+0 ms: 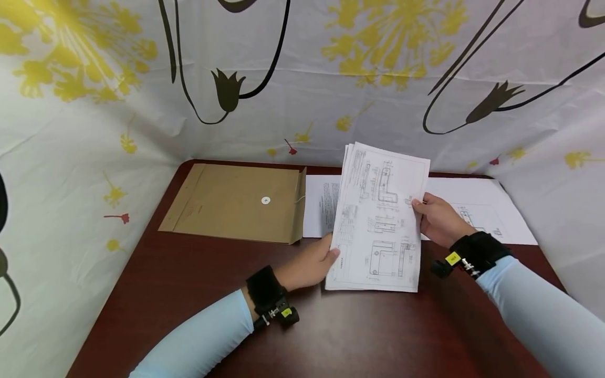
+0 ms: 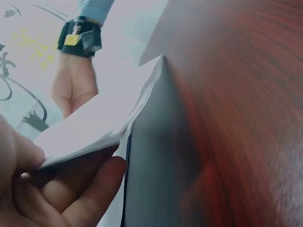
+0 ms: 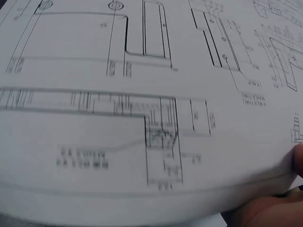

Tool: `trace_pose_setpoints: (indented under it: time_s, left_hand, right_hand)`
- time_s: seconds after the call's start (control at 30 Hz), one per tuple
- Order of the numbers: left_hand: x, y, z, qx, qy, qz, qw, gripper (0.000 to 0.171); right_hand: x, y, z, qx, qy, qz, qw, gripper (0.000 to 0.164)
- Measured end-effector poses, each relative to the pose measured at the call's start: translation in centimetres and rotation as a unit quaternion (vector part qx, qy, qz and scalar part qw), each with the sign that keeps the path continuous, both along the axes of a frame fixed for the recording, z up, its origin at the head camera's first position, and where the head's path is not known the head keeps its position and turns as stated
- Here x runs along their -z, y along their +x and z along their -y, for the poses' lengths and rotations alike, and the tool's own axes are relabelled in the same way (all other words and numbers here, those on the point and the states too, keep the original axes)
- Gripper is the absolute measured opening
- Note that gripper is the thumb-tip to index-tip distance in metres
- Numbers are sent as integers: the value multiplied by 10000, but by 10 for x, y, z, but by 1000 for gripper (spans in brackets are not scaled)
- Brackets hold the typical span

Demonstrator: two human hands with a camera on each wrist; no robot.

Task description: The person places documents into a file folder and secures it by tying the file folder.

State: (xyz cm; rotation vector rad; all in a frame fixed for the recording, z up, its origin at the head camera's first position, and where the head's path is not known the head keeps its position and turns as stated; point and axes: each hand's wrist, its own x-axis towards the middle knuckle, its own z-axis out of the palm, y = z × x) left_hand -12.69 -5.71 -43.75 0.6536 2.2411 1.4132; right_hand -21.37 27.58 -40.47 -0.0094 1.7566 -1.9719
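Observation:
Both hands hold a stack of paper sheets printed with technical drawings, raised over the table in the head view. My left hand pinches the stack's left edge, thumb on top and fingers beneath, as the left wrist view shows with the sheets edge-on. On the opposite edge my right hand grips with its thumb on the printed face. Line drawings on the top sheet fill the right wrist view, where part of the right hand shows at the lower right corner.
A brown paper document envelope with a white round button and string lies at the back left. Next to it, partly behind the stack, is a text sheet. Another drawing sheet lies at the back right. A patterned curtain surrounds the dark red table.

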Motion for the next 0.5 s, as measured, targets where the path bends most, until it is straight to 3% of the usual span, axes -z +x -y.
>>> trace_pose_setpoints:
  time_s: [0.23,0.4,0.5]
  left_hand:
    - [-6,-9,12,-890,384,-159,9952,32]
    - [-14,-16,22,-1010,654,-142,9926,33]
    - [-17,-22,30,-932,629,-201,9935,33]
  right_hand:
    - [8,2,-11,-513,-270,143,9982,40]
    - [11,5,-16,-646,-453,92,9968,31]
    - [9,6,-20,-483,-524,103,9974,30]
